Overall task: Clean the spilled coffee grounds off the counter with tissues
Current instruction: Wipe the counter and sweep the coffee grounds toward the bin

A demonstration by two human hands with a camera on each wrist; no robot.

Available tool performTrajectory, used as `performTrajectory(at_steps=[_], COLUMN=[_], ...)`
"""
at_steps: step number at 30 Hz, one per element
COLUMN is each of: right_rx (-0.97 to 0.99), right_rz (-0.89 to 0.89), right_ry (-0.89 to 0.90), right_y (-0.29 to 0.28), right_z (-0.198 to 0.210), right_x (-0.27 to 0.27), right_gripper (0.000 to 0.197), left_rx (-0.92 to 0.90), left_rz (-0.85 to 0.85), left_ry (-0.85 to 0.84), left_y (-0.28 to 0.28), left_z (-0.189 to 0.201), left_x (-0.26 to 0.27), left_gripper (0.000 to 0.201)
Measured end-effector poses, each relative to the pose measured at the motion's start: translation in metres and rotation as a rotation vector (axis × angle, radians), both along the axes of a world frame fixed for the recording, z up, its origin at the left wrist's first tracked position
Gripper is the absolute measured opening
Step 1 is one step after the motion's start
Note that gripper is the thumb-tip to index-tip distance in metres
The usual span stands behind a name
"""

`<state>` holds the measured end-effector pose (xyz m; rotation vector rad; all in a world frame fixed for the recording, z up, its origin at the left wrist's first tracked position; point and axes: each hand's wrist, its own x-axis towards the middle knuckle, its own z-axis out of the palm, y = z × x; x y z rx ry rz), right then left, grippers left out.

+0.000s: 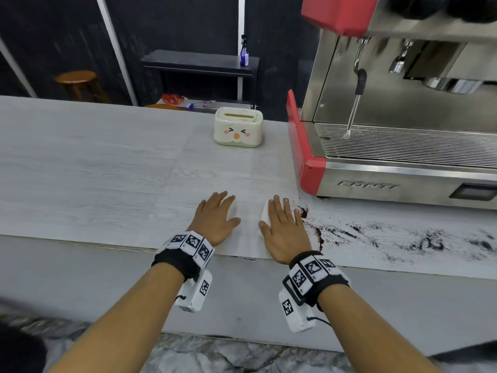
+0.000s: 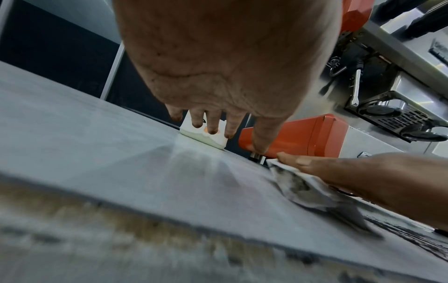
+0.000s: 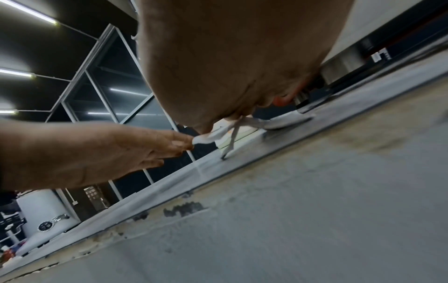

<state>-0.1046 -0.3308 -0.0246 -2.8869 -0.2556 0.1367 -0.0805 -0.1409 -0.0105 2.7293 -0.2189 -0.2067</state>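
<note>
Dark coffee grounds [image 1: 376, 236] are smeared along the pale counter [image 1: 107, 170] to the right of both hands, with a denser clump [image 1: 304, 211] by my right little finger. My right hand [image 1: 282, 219] lies flat with straight fingers on a white tissue [image 1: 265, 214]. The left wrist view shows that tissue [image 2: 303, 183] soiled grey under the right hand [image 2: 351, 172]. My left hand [image 1: 217, 211] is flat a little to the left. A white tissue edge [image 1: 234, 208] shows beside its index finger. In the right wrist view the left hand's fingertips [image 3: 179, 142] touch white tissue [image 3: 203, 138].
A cream tissue box with a cartoon face [image 1: 238, 127] stands further back on the counter. A red and steel espresso machine [image 1: 390, 157] fills the right rear, its steam wand [image 1: 352, 114] hanging over the drip tray. The counter's front edge [image 1: 134, 249] runs just below my wrists.
</note>
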Motion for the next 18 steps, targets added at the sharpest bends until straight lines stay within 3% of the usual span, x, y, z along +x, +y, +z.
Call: performTrajectory(at_steps=[9,18], right_rx=[-0.079,-0.069], right_rz=[0.070,0.023], right_ry=[0.123,0.158], right_y=[0.023,0.026], right_z=[-0.009,-0.014], right_x=[0.020,0.034], right_gripper=[0.060,0.063], left_rx=[0.107,0.101], left_rz=[-0.060,-0.087], left_ry=[0.071,0.129], left_y=[0.003,-0.002], left_z=[0.006,-0.004], left_x=[0.035,0.044], left_gripper=[0.065,0.065])
